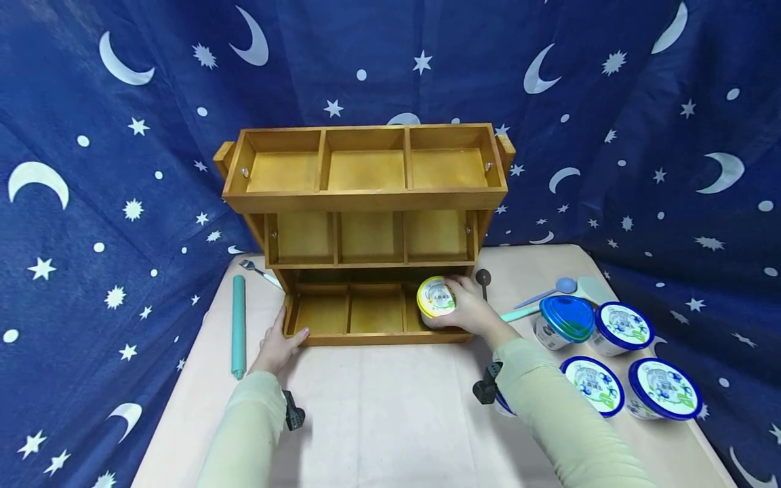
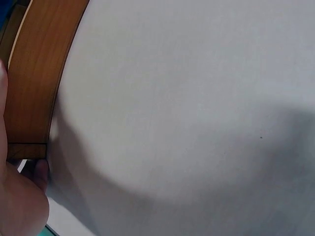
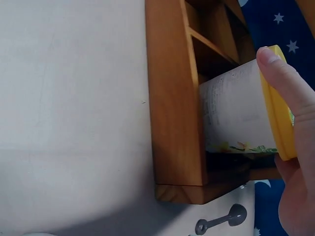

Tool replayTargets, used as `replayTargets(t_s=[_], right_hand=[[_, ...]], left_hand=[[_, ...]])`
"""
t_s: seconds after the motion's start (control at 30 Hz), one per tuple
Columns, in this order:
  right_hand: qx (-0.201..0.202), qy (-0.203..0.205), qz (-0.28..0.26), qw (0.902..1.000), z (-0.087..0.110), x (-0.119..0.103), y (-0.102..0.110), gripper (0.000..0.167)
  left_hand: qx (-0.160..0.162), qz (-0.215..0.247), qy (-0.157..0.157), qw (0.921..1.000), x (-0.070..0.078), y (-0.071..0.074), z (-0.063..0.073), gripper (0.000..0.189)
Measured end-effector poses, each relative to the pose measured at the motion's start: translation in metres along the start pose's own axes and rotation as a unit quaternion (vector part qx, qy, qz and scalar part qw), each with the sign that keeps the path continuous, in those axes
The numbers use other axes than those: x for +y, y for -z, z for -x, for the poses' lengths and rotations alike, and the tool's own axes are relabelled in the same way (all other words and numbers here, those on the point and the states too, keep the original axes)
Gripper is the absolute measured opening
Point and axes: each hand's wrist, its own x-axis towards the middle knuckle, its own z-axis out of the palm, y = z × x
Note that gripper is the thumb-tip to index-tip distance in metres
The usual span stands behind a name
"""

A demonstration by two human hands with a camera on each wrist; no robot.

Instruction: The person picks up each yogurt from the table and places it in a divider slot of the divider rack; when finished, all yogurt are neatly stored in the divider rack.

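Head view: yellow-lidded tub (image 1: 436, 297) at bottom tray (image 1: 375, 340)

Right hand (image 1: 462, 308) grips tub near its lid, over or partly inside right compartment (image 1: 412, 322); seating unclear. Left hand (image 1: 277, 347) pinches tray's left end. Best, probably: lower level, clear of divider (image 1: 403, 308).

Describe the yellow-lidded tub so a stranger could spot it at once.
Start at the three-tiered wooden organizer in front of the starry blue cloth. At the right end of its bottom tier, the right hand grips a white tub. Its yellow lid sets it apart from the blue-lidded tubs on the table to the right.
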Motion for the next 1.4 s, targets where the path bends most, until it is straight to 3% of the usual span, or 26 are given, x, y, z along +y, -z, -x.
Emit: replayTargets(t_s=[0.23, 0.37, 0.5, 0.77, 1.13, 1.4], right_hand=[[-0.006, 0.016, 0.034, 0.9993, 0.000, 0.003, -0.006, 0.101], [-0.018, -0.002, 0.070, 0.9974, 0.001, 0.006, -0.009, 0.105], [-0.029, -0.019, 0.068, 0.9971, 0.003, 0.011, -0.011, 0.105], [-0.023, 0.010, 0.054, 0.9982, 0.007, 0.015, -0.014, 0.104], [-0.023, 0.031, 0.057, 0.9976, 0.013, 0.021, 0.000, 0.103], [-0.062, 0.013, 0.060, 0.9962, 0.022, 0.029, 0.022, 0.100]], left_hand=[[0.003, 0.001, 0.004, 1.0000, 0.001, -0.002, 0.002, 0.090], [0.006, -0.001, 0.004, 1.0000, 0.001, -0.003, 0.003, 0.090], [0.007, 0.001, 0.004, 1.0000, 0.001, -0.003, 0.003, 0.090], [0.005, 0.002, 0.003, 1.0000, -0.001, -0.004, 0.002, 0.091], [-0.001, 0.012, -0.006, 0.9999, -0.005, -0.002, 0.002, 0.092], [-0.004, 0.018, 0.002, 0.9998, -0.004, -0.003, 0.000, 0.094]])
